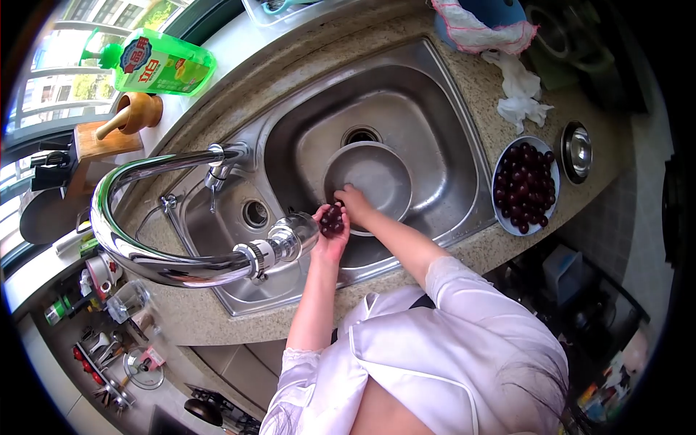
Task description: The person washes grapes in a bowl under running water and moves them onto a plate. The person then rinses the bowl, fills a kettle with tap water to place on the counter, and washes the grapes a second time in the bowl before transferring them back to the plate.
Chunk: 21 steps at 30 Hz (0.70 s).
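Several dark red cherries [333,220] lie in the cupped palm of my left hand [330,245], just right of the faucet's clear spout. My right hand [355,206] is close beside them, over the near-left part of a metal bowl [388,177] in the large sink basin [442,130]. The fingers of my right hand are bent and drawn together; what they hold, if anything, is hidden. On the counter to the right, a white oval plate [496,177] is heaped with more cherries [523,185].
A curved chrome faucet [119,232] arches over the small left basin [232,217]. Near the window stand a green soap bottle [170,67], a wooden mortar [141,112] and a knife block [98,141]. Crumpled tissue [520,94] and a small metal dish [578,152] sit at right.
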Each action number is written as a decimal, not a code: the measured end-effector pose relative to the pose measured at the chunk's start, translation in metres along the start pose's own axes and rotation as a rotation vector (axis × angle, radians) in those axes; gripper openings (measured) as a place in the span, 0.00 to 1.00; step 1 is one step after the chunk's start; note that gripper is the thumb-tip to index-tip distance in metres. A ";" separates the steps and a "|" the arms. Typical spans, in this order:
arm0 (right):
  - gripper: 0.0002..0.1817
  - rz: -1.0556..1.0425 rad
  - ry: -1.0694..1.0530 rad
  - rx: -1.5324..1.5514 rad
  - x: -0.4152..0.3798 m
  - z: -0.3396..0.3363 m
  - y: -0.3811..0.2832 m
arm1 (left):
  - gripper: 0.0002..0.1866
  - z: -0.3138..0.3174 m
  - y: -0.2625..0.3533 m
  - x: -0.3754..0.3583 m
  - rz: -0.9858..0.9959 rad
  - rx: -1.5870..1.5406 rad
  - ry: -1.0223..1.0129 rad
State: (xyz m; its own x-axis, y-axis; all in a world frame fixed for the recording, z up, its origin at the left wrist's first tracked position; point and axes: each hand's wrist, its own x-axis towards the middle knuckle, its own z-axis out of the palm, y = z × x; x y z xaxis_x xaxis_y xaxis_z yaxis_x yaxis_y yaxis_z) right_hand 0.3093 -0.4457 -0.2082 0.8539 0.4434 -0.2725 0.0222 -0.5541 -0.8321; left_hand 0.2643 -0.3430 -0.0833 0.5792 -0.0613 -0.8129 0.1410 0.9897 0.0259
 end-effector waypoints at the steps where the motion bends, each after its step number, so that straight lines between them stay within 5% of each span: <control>1: 0.11 -0.069 -0.016 -0.025 -0.001 -0.002 0.003 | 0.09 0.000 -0.001 -0.002 0.009 -0.001 0.017; 5: 0.08 0.057 -0.229 0.190 -0.001 -0.021 0.009 | 0.09 -0.001 -0.003 -0.007 0.015 0.020 0.031; 7: 0.06 0.589 -0.415 0.728 -0.005 -0.053 -0.010 | 0.09 0.001 -0.003 -0.008 0.003 0.058 0.033; 8: 0.06 0.589 -0.381 0.730 -0.008 -0.064 -0.012 | 0.08 0.007 -0.005 -0.010 -0.020 0.061 0.052; 10: 0.08 0.050 -0.269 -0.045 -0.020 -0.082 -0.011 | 0.07 0.006 -0.007 -0.004 -0.088 0.091 0.015; 15: 0.10 0.056 0.018 0.285 -0.061 -0.134 -0.022 | 0.09 0.033 -0.042 -0.005 -0.103 0.232 0.018; 21: 0.09 0.040 0.264 0.508 -0.143 -0.226 -0.045 | 0.06 0.104 -0.131 -0.036 0.348 0.981 -0.189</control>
State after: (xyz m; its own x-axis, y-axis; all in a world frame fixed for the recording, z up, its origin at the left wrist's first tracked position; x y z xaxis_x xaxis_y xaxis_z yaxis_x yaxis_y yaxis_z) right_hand 0.3041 -0.6438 -0.0229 0.9512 0.2017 -0.2334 -0.2103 -0.1297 -0.9690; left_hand 0.3086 -0.4839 0.0036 0.8162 0.1025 -0.5685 0.4812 0.4238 0.7674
